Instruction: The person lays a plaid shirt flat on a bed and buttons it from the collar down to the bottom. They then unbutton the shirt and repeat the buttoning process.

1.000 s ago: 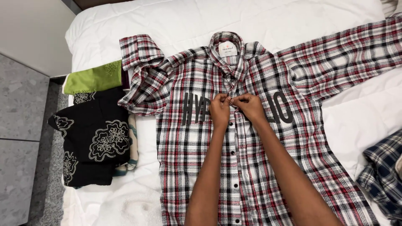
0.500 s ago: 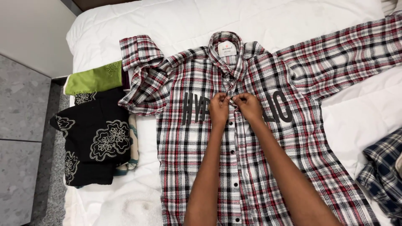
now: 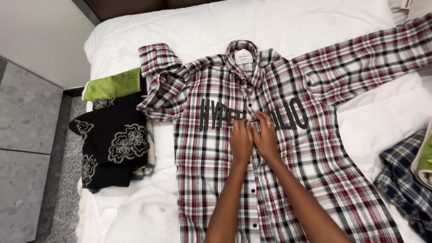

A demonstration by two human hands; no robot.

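1. Red, white and black plaid cloth is filling most of the view: a long-sleeved plaid shirt (image 3: 216, 148) is lying face up and spread flat on a white bed cover (image 3: 279, 22), collar toward the far end of the bed.
2. The left hand (image 3: 241, 141) is resting palm down on the shirt's front placket, at chest height, with its fingertips pinching the cloth at the button line.
3. The right hand (image 3: 266, 137) is lying just beside it, touching it, and its fingertips are meeting the left hand's at the same spot; a ring is showing on one finger.
4. Both hands are closing narrowly on the placket; whether a button is sitting between the fingers I cannot tell, since the fingertips are covering it.
5. Below the hands, a row of dark buttons (image 3: 253, 191) is running down the placket toward the hem.
6. The shirt's sleeve on the image's left is lying folded up and bunched near the shoulder, while the other sleeve is stretching out straight toward the upper right corner.
7. At the bed's left edge, a black garment with pale floral print (image 3: 112, 144) is lying folded, with a green folded cloth (image 3: 112, 84) just beyond it.
8. At the right edge, a dark blue checked garment (image 3: 405, 184) is partly showing.
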